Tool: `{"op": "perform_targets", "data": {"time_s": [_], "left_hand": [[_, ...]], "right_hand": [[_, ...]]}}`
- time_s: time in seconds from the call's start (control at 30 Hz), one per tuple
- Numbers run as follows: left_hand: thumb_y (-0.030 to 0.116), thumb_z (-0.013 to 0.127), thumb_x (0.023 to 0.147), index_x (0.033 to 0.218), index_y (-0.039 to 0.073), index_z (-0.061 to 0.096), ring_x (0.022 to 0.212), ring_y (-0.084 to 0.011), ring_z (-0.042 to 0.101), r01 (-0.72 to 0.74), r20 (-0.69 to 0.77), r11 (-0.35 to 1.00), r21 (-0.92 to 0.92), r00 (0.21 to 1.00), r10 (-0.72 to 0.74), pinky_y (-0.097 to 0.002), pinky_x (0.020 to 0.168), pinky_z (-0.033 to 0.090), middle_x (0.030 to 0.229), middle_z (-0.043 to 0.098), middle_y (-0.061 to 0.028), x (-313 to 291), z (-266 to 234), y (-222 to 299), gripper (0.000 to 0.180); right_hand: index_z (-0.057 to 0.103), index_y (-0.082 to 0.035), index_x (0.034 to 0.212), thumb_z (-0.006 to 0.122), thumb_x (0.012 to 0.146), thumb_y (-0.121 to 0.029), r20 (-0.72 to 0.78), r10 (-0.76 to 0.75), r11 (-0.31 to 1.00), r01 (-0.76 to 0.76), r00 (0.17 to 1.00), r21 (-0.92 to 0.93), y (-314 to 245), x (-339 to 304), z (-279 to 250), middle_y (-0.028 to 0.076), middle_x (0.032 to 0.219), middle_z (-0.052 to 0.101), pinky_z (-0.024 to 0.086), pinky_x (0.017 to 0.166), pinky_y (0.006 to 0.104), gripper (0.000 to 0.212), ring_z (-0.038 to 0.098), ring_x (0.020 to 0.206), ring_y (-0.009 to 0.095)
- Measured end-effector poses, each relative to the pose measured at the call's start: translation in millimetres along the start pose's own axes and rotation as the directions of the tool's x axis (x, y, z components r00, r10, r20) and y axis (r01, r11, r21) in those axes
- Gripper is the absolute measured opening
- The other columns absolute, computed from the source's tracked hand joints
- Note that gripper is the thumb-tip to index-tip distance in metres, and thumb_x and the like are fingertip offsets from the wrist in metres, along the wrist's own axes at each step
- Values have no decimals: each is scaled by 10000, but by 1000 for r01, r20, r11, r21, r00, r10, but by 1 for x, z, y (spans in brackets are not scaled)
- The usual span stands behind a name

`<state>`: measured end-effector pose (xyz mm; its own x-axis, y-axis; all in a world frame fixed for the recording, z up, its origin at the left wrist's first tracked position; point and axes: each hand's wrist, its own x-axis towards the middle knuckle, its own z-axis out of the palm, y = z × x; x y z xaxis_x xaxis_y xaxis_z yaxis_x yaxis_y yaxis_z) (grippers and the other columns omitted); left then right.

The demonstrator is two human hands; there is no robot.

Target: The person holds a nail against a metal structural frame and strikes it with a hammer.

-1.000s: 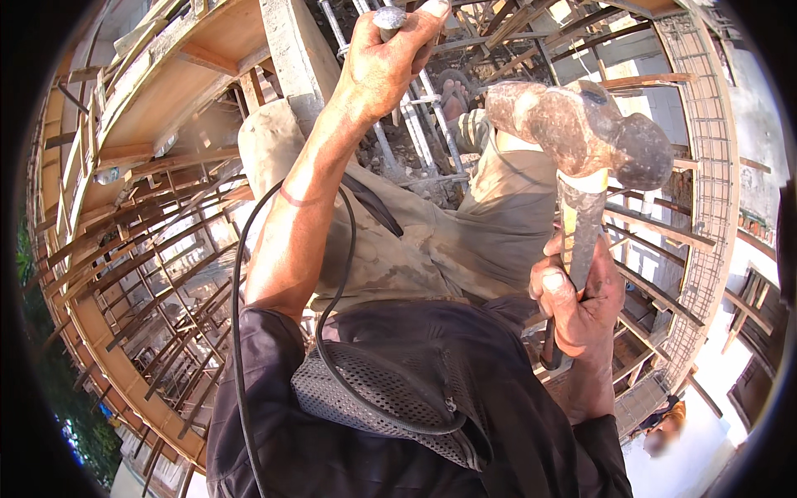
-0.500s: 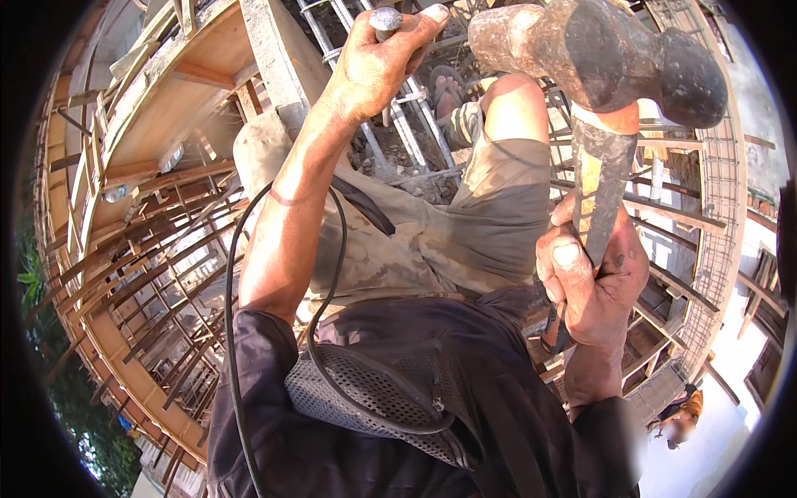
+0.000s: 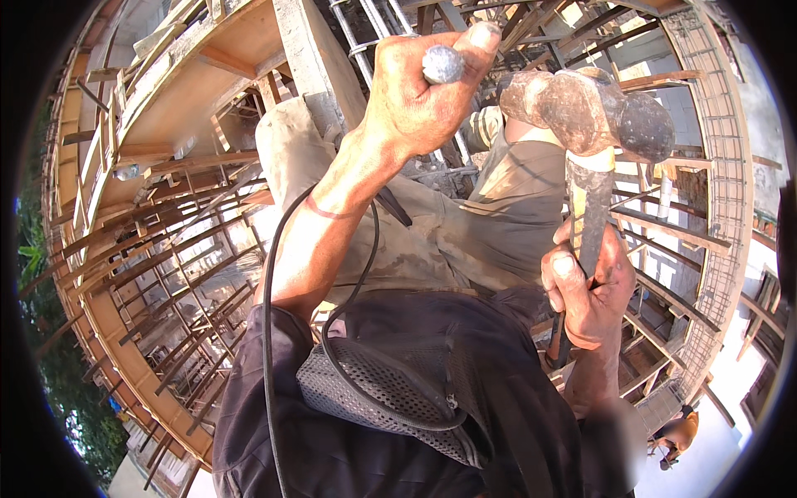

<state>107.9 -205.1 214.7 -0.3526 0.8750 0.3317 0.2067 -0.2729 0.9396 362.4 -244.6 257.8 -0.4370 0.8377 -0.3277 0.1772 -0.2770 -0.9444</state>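
Note:
My left hand (image 3: 419, 104) is raised in the upper middle, its fingers wrapped round a metal chisel (image 3: 443, 65). Only the chisel's rounded, battered end shows above the fist; the rest is hidden by the hand. To the right, my right hand (image 3: 591, 286) grips the dark, worn handle of a heavy hammer (image 3: 581, 112). The hammer stands upright, its rusty double-faced head above the fist. A gap separates the hammer head from the chisel.
A concrete post (image 3: 320, 62) rises beside my knee, with steel rebar (image 3: 361, 50) next to it. Curved-looking plywood formwork (image 3: 170, 108) and timber props (image 3: 195, 282) stand at left. Wire mesh (image 3: 726, 166) runs along the right. A black cable (image 3: 270, 357) hangs by my left arm. Another person (image 3: 677, 436) is at lower right.
My left hand with the chisel has shifted right and lower, and looks larger. The hammer head has dropped lower and looks smaller. The surroundings have slid slightly right in the view.

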Motion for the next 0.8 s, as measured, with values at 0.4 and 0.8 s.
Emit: {"op": "perform_targets", "data": {"time_s": [0.4, 0.8], "left_hand": [[260, 538, 1013, 663, 147, 458, 404, -45, 304, -119, -208, 967, -224, 975, 72, -226, 361, 239, 520, 361, 61, 38, -63, 56, 376], [303, 542, 1008, 663, 151, 440, 387, -54, 280, -300, -155, 931, -210, 950, 271, -234, 340, 206, 525, 330, 60, 6, -141, 109, 390]], "right_hand": [[571, 2, 1076, 648, 914, -32, 33, 77, 996, -76, 996, -45, 14, -8, 4, 25, 788, 578, 462, 581, 239, 182, 563, 647, 83], [568, 0, 1094, 643, 927, -39, 157, 57, 988, -33, 986, -151, -1, 0, 28, 17, 764, 576, 442, 566, 235, 187, 546, 643, 77]]}}
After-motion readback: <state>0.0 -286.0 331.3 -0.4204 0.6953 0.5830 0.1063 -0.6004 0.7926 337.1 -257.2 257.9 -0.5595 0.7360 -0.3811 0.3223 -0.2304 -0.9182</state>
